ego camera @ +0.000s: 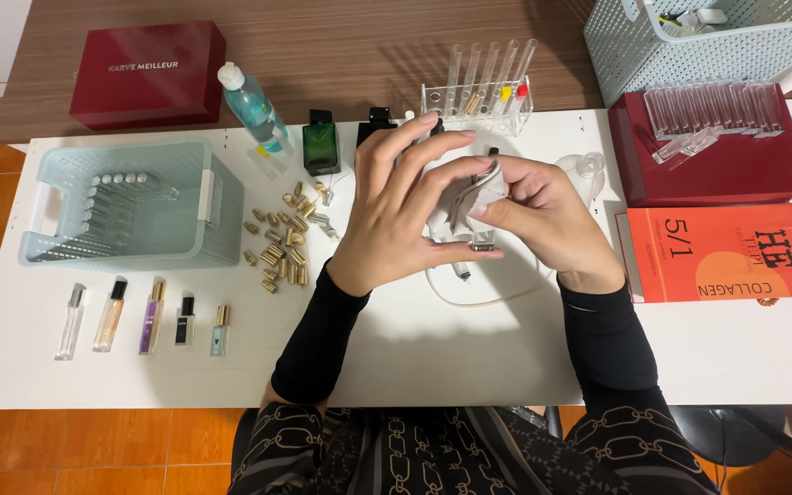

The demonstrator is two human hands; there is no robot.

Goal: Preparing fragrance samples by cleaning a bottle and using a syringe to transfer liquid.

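Note:
Over the middle of the white table (433, 357), both hands meet around a small slim vial (481, 244) with a metal end. My left hand (396, 211) grips the vial between thumb and fingers, the other fingers spread upward. My right hand (543, 215) presses a pale cloth (478, 192) against the vial. Most of the vial is hidden by the fingers and cloth. A thin clear tube (478, 298) loops on the table just below the hands.
A pale basket (130, 206) of vials stands at left beside several gold caps (281, 243). Several small spray bottles (148, 316) lie in a row near the front left. A green bottle (321, 142), tube rack (478, 92), red boxes (717, 156) and an orange bag (726, 252) ring the hands.

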